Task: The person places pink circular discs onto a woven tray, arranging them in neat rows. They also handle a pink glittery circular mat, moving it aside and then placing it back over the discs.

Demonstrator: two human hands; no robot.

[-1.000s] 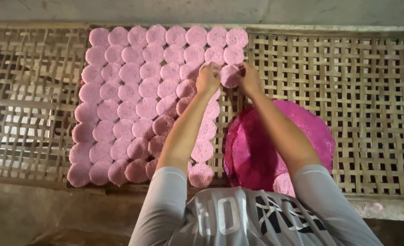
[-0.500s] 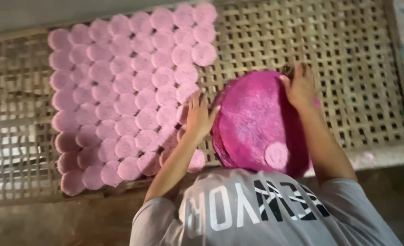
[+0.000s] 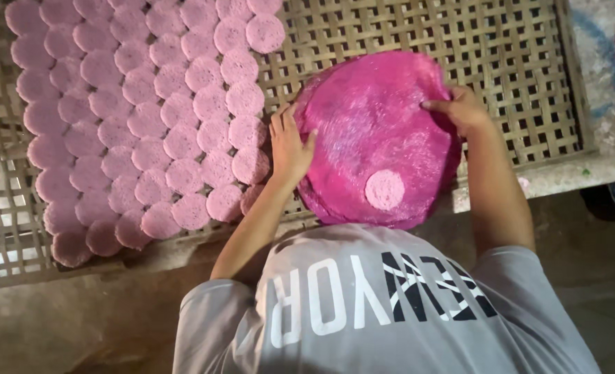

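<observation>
Both hands, left hand (image 3: 290,147) and right hand (image 3: 462,109), clasp opposite edges of a magenta woven tray (image 3: 373,125) over a bamboo lattice rack (image 3: 515,62).

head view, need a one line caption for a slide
Both hands, left and right, grip the edges of a big pink disc on a woven rack, beside rows of small pink rounds.
</observation>
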